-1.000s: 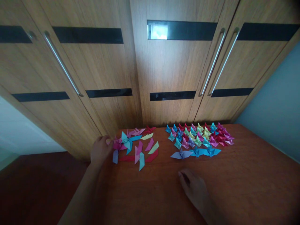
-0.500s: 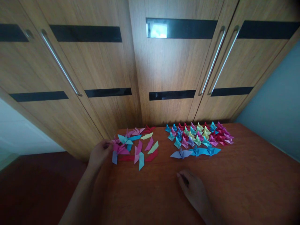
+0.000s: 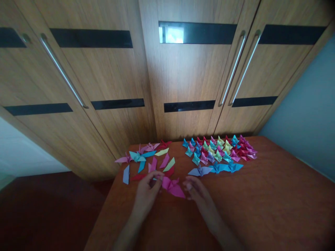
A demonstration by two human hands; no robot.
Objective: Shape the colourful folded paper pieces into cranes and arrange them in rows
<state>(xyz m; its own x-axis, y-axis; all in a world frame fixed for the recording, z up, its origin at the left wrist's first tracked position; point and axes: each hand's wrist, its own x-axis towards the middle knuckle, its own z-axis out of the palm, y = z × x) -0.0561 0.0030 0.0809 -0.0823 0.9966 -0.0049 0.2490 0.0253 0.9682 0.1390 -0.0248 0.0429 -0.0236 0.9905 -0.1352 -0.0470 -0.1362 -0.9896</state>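
Magenta folded-paper crane (image 3: 172, 187): lower centre of the frame, between the two hands, on the near side of the scattered paper pieces. Long axis slants from upper left to lower right, one pointed wing towards the right hand (image 3: 198, 191). Whether its underside meets the reddish-brown wooden table (image 3: 235, 212) cannot be told.

Left hand (image 3: 146, 192): thumb and fingers closed in a pinch at the crane's upper-left end. This is the nearer hand, in contact.

Right hand: loosely curled, partly open, no hold on anything seen. Fingertips just beside the crane's right end, above the wing tip; any light touch there is unclear.

Beyond the left hand, left of centre: light-blue folded-paper crane (image 3: 137, 156), pale-pink folded-paper crane (image 3: 125, 159) with a wing out to the left, lavender paper piece (image 3: 126, 175) at the near left, pale-yellow paper strip (image 3: 162, 152) farther back.

Right of centre: close rows of small multicoloured paper cranes (image 3: 218, 156); in front of them, lavender paper crane (image 3: 200, 170) and bright-blue paper crane (image 3: 232, 167), wings spread. Wooden cabinet doors (image 3: 183, 76) behind.
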